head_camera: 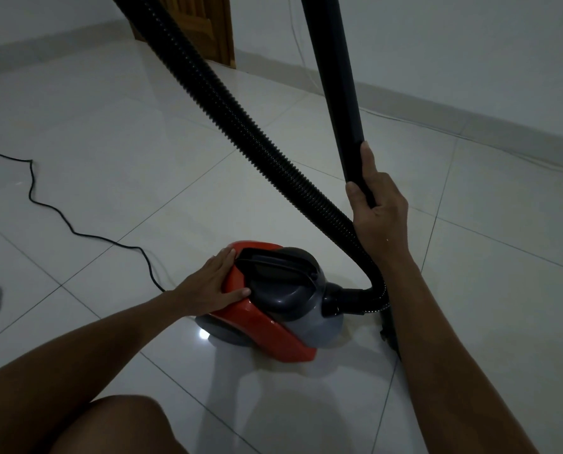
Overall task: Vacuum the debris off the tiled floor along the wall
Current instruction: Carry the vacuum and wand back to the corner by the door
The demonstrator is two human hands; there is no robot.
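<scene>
A: Our right hand [376,211] has its grip wrapped shut around the black wand [335,86], which stands nearly upright; our left hand [216,285] lies flat and spread on the red canister [267,317], holding nothing.

B: So we're probably pressing the power switch. Let's push straight down so the canister doesn't skid on the tiled floor [142,152].

A: Agreed, and keep the ribbed hose [240,122] from kinking where it bends at the canister's front.

B: Both forearms reach forward, left one low. The wall [470,60] lies ahead to the right; we can't make out debris there.
</scene>
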